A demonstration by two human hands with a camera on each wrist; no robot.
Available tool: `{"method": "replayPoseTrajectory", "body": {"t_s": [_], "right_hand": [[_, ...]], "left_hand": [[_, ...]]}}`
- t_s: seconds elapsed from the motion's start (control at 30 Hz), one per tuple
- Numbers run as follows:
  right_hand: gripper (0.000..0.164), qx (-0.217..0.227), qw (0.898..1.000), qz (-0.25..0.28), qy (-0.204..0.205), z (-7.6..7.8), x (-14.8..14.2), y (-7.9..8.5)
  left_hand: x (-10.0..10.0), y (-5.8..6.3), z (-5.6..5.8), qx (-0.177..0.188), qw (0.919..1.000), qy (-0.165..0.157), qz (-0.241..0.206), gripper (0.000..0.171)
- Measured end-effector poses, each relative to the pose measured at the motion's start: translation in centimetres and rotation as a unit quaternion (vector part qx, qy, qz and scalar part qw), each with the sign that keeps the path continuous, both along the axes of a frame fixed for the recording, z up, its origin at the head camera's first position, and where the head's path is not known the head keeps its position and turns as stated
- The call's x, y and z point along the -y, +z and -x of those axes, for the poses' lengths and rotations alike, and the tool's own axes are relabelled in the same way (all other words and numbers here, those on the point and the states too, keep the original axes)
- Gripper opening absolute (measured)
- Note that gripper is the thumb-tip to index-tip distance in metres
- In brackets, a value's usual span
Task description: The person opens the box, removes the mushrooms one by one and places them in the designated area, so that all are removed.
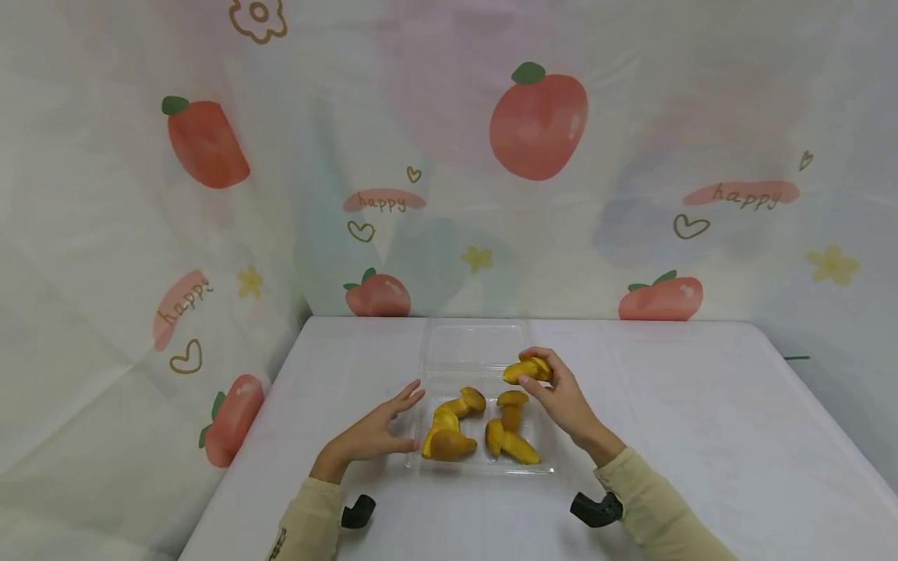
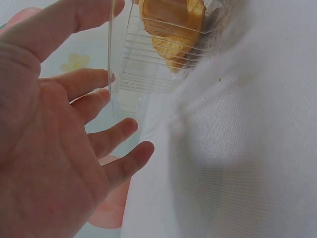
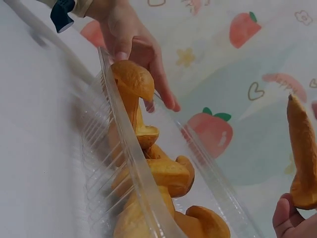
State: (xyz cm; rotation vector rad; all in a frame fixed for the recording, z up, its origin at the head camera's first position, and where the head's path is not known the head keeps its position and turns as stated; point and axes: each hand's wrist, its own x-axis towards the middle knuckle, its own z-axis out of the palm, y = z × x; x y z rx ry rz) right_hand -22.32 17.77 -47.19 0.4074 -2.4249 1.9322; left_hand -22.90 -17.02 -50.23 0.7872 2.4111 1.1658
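A clear plastic clamshell box (image 1: 484,470) lies with its lid (image 1: 475,343) folded back. Several yellow-brown mushrooms (image 1: 452,446) are in its base, in a left and a right group. My right hand (image 1: 570,401) pinches another mushroom (image 1: 521,372) between thumb and fingers, raised over the back right of the box. In the right wrist view this mushroom (image 3: 302,144) points stem-end up at the right edge. My left hand (image 1: 368,434) is at the left side of the box, fingers spread and thumb at the rim; the left wrist view shows its palm (image 2: 44,148) bare.
The box stands on a table with a white cloth (image 1: 666,413). A fabric backdrop (image 1: 449,117) with fruit prints rises behind the table and along its left side. A dark wrist device (image 1: 596,510) sits by each sleeve.
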Motion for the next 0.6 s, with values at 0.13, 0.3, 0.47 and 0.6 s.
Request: {"method": "replayPoseTrajectory", "body": {"t_s": [0.13,0.3,0.47,0.6], "right_hand": [[0.037,-0.005,1.000,0.011,-0.014,-0.05,0.03,-0.11],[0.036,-0.014,0.999,0.016,-0.044,-0.06,-0.13,-0.16],[0.033,-0.005,0.997,0.032,-0.064,-0.14,-0.27,0.05],[0.032,-0.008,0.996,0.051,-0.074,-0.17,-0.33,0.19]], "left_hand": [[-0.03,0.13,-0.01,0.001,1.0000,-0.001,0.002,0.084],[-0.13,0.23,0.09,0.003,1.0000,-0.002,0.006,0.084],[-0.07,0.23,0.08,0.005,0.9999,-0.003,0.009,0.084],[-0.06,0.16,0.13,0.001,0.9999,-0.004,0.009,0.084]]}}
